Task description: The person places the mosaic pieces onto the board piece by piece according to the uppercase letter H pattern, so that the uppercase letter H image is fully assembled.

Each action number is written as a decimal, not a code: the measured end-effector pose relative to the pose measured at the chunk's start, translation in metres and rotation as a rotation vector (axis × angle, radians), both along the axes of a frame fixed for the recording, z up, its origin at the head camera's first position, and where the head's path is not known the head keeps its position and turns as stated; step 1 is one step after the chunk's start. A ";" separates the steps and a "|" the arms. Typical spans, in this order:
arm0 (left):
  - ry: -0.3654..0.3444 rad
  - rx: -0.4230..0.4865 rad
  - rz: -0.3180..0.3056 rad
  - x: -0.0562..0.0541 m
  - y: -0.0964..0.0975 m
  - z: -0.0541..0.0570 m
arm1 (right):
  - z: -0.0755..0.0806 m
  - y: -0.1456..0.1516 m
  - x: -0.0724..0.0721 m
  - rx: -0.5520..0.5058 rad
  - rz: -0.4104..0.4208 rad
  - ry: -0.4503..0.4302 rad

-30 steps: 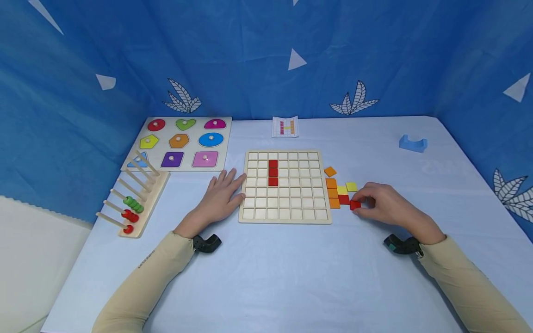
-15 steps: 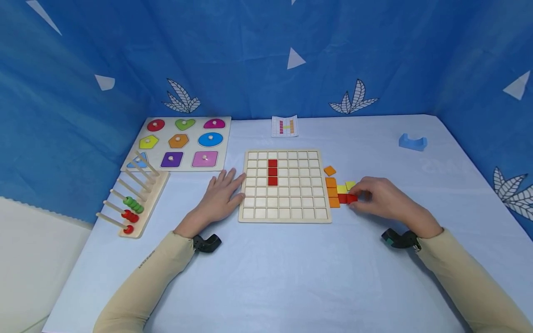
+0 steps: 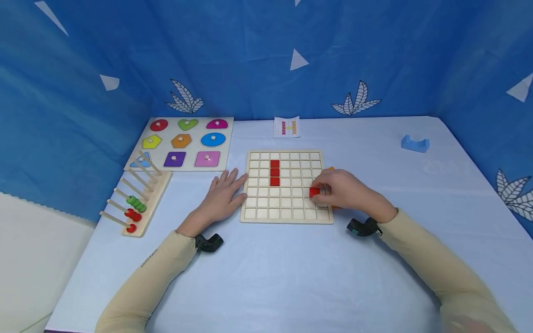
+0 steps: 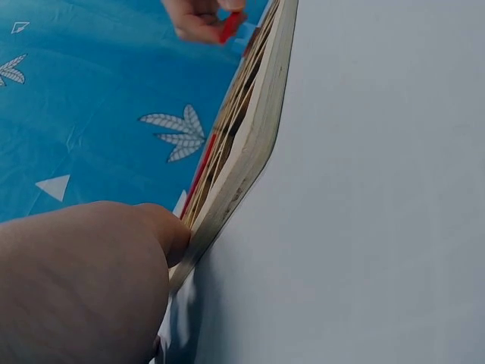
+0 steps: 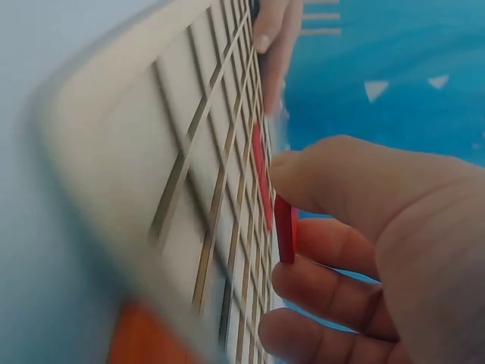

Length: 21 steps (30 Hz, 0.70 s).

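Observation:
My right hand [image 3: 343, 188] pinches a red square tile [image 3: 314, 192] between thumb and fingers, over the right part of the wooden grid board [image 3: 286, 219]. The right wrist view shows that tile [image 5: 285, 230] on edge, apart from the grid. Three red tiles [image 3: 275, 172] lie in a vertical row in one column of the board, left of its middle. My left hand [image 3: 220, 196] rests flat at the board's left edge, fingers spread, its thumb and fingertips at the rim. Orange tiles [image 3: 331, 168] beside the board's right edge are mostly hidden behind my right hand.
Behind the board lies a small pattern card [image 3: 286, 127]. A knobbed shape puzzle [image 3: 191, 155] sits at the back left, with a wooden bead counting rack [image 3: 147, 203] in front of it. At the back right stands a blue U-shaped block [image 3: 415, 143].
My right hand has lifted a red tile from the loose tiles right of the board and carried it left over the grid. The left hand has stayed at the board's edge.

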<state>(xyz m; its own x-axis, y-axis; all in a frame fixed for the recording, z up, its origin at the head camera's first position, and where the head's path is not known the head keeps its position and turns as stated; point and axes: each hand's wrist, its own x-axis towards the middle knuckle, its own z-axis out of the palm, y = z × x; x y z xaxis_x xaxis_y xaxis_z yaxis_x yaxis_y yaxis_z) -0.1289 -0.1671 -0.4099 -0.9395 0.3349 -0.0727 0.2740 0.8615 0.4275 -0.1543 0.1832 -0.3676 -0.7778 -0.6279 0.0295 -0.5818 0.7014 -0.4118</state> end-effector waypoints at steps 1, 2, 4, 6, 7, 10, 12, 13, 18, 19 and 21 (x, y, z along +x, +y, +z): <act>0.000 0.000 0.000 0.000 0.000 0.000 | 0.000 -0.005 -0.001 -0.009 0.015 0.003; -0.001 0.000 -0.001 0.000 0.000 0.000 | 0.000 -0.011 -0.002 -0.014 0.027 0.009; -0.002 -0.002 0.000 -0.001 0.000 0.000 | -0.001 -0.021 -0.004 -0.025 0.049 0.021; -0.003 -0.001 0.000 0.000 0.000 0.001 | -0.002 -0.031 -0.006 -0.031 0.070 0.035; -0.004 0.000 0.000 0.000 0.000 0.001 | -0.002 -0.035 -0.006 -0.028 0.078 0.044; -0.007 0.005 0.002 0.000 0.000 0.001 | -0.002 -0.048 -0.009 -0.004 0.091 0.057; -0.008 0.008 0.002 0.000 0.000 0.001 | -0.002 -0.055 -0.010 0.003 0.095 0.056; -0.008 0.009 0.003 0.000 0.000 0.001 | -0.002 -0.058 -0.010 0.003 0.096 0.055; -0.009 0.012 0.004 0.000 0.000 0.000 | -0.001 -0.072 -0.011 -0.010 0.091 0.035; -0.009 0.014 0.003 0.000 0.000 0.000 | -0.001 -0.074 -0.012 -0.008 0.091 0.035; -0.012 0.017 0.003 0.000 0.000 0.001 | -0.002 -0.077 -0.012 -0.006 0.092 0.033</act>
<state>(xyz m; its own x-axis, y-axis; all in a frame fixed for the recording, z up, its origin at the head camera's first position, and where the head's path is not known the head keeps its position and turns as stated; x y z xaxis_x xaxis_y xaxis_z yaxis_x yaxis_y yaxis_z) -0.1292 -0.1672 -0.4093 -0.9395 0.3337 -0.0779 0.2667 0.8548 0.4452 -0.1662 0.1060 -0.3696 -0.7152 -0.6965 0.0582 -0.6571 0.6417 -0.3956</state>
